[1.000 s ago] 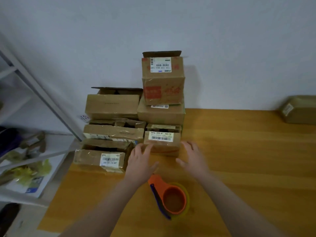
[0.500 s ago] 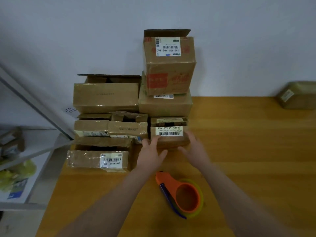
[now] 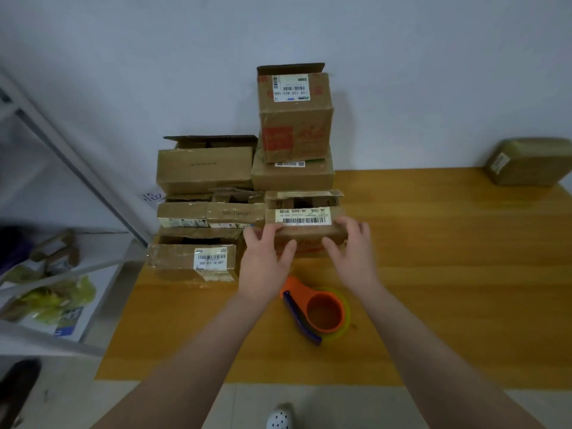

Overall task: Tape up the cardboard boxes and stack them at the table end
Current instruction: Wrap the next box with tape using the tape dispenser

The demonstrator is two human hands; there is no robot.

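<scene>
Closer now, left hand [image 3: 265,258] and right hand [image 3: 353,253] both grip one box [image 3: 309,233] of seven.

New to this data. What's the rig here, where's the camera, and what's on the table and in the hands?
No robot: a person works bare-handed. The one view comes from a wide-angle camera worn on the head, looking forward and down. The left hand and right hand grip the ends of a small brown cardboard box with a white barcode label. Beside and behind it, more brown cardboard boxes are stacked at the left end of the wooden table. An orange tape dispenser lies near the person, unheld. A brown wrapped parcel sits far right.
</scene>
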